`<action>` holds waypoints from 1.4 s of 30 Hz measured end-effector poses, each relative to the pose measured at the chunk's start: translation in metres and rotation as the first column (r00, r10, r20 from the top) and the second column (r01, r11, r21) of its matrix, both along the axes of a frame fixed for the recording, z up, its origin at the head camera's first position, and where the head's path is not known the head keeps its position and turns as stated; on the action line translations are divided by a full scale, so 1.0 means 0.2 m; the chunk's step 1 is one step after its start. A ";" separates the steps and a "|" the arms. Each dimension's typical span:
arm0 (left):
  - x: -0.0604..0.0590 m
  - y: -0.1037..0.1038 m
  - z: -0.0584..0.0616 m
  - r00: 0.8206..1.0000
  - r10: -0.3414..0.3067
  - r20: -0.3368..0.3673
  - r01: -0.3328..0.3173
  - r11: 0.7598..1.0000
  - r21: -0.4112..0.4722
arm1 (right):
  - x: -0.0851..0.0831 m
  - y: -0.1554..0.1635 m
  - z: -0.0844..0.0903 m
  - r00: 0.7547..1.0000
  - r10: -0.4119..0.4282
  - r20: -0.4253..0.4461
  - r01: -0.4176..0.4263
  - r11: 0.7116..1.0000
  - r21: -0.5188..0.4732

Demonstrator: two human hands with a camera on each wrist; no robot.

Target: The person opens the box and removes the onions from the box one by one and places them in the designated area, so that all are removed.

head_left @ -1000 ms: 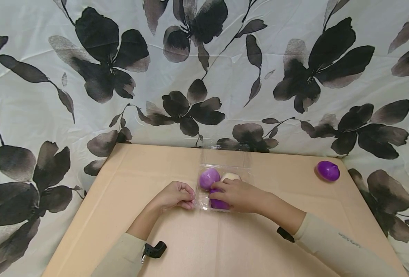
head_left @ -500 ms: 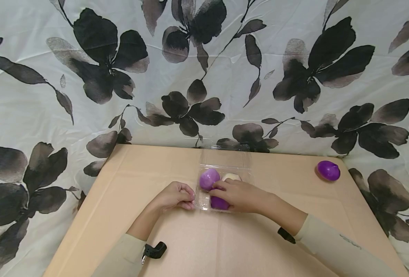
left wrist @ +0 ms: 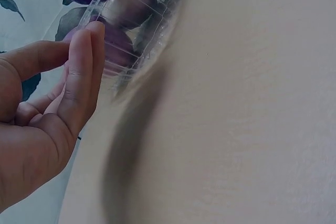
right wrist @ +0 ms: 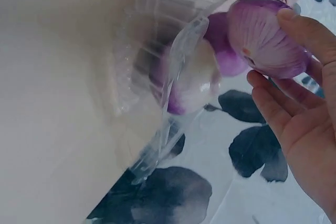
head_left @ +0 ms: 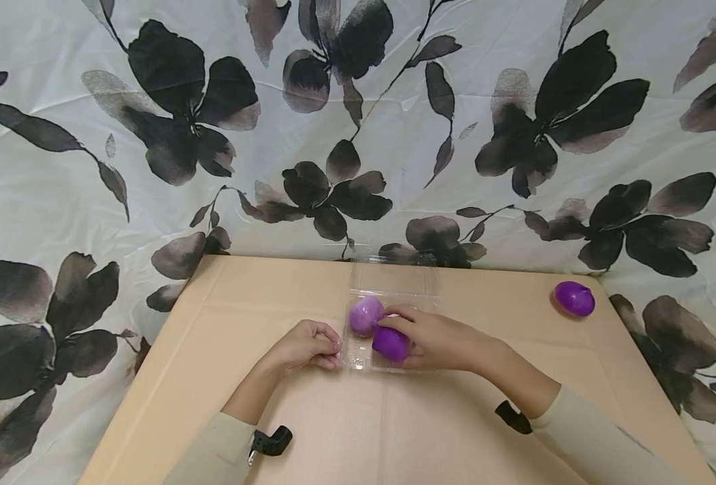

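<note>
A clear plastic clamshell tray (head_left: 358,362) lies open on the tan table, its lid (head_left: 394,276) laid back. My right hand (head_left: 436,339) grips a dark purple onion (head_left: 391,343) just above the tray's near part; in the right wrist view the onion (right wrist: 265,38) sits between thumb and fingers. A lighter purple onion (head_left: 366,315) sits in the tray to the left. My left hand (head_left: 309,345) pinches the tray's left edge, and its fingertips (left wrist: 86,59) press the clear rim (left wrist: 113,69).
Another purple onion (head_left: 574,298) lies alone near the table's far right corner. A flower-printed cloth (head_left: 358,121) hangs behind and around the table (head_left: 242,303). Bare tabletop lies in front of and left of the tray.
My right hand has lifted the dark purple onion up out of the tray's near pocket and drawn slightly right. The pale onion behind it is now hidden. My left hand stays put.
</note>
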State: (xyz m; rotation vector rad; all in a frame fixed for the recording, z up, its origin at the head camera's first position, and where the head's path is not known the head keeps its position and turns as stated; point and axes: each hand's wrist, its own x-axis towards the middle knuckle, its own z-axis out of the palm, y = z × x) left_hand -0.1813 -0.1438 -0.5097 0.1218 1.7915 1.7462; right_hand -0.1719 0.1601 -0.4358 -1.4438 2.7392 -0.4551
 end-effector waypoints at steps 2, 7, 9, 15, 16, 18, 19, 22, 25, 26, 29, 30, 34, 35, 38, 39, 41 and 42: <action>0.00 0.00 0.00 1.000 0.003 0.001 -0.003 1.000 0.003 | 0.00 0.03 0.01 0.998 -0.042 0.043 0.042 0.999 -0.009; 0.01 0.01 -0.01 1.000 0.007 0.015 -0.007 1.000 0.013 | 0.02 0.10 0.05 0.979 -0.146 0.140 0.153 0.988 -0.035; 0.01 0.01 0.00 1.000 0.011 0.023 -0.012 1.000 0.015 | 0.02 0.14 0.06 0.974 -0.173 0.149 0.183 0.981 -0.056; 0.02 0.01 0.00 0.999 0.024 0.047 -0.025 0.999 0.030 | 0.01 0.25 0.08 0.965 -0.233 0.119 0.248 0.960 -0.130; 0.02 0.02 0.01 0.998 0.024 0.049 -0.026 0.999 0.033 | 0.00 0.26 0.08 0.963 -0.241 0.118 0.257 0.956 -0.144; 0.02 0.02 0.01 0.998 0.023 0.054 -0.025 0.999 0.038 | -0.01 0.30 0.08 0.958 -0.261 0.119 0.278 0.946 -0.167; 0.02 0.02 0.01 0.998 0.022 0.055 -0.024 0.999 0.039 | -0.01 0.32 0.08 0.955 -0.269 0.124 0.289 0.940 -0.183; 0.02 0.02 0.01 0.998 0.021 0.055 -0.024 0.999 0.042 | -0.03 0.39 0.07 0.942 -0.301 0.144 0.328 0.916 -0.231; 0.02 0.01 0.01 0.998 0.021 0.054 -0.023 0.999 0.044 | -0.04 0.45 0.05 0.928 -0.347 0.138 0.372 0.891 -0.259; 0.02 0.01 0.01 0.998 0.021 0.056 -0.023 0.999 0.044 | -0.05 0.48 0.05 0.922 -0.365 0.130 0.387 0.884 -0.262; 0.02 0.01 0.01 0.998 0.018 0.058 -0.021 0.999 0.043 | -0.06 0.55 0.03 0.900 -0.419 0.116 0.435 0.860 -0.269; 0.02 0.01 0.01 0.998 0.018 0.059 -0.020 0.999 0.042 | -0.07 0.57 0.02 0.892 -0.435 0.123 0.451 0.850 -0.272; 0.02 0.02 0.01 0.998 0.017 0.063 -0.020 0.999 0.050 | -0.10 0.68 -0.02 0.860 -0.475 0.188 0.511 0.803 -0.306; 0.02 0.02 0.01 0.998 0.016 0.064 -0.020 0.998 0.053 | -0.10 0.71 -0.03 0.851 -0.483 0.206 0.525 0.791 -0.314; 0.02 0.02 0.01 0.998 0.016 0.067 -0.020 0.998 0.057 | -0.12 0.79 -0.07 0.820 -0.513 0.253 0.572 0.750 -0.332; 0.03 0.02 0.01 0.998 0.014 0.066 -0.018 0.998 0.056 | -0.12 0.82 -0.08 0.808 -0.524 0.270 0.589 0.736 -0.333; 0.03 0.02 0.02 0.998 0.011 0.063 -0.014 0.998 0.053 | -0.12 0.87 -0.10 0.779 -0.554 0.293 0.626 0.708 -0.327; 0.03 0.02 0.02 0.998 0.009 0.063 -0.012 0.999 0.051 | -0.12 0.89 -0.11 0.763 -0.571 0.304 0.646 0.694 -0.319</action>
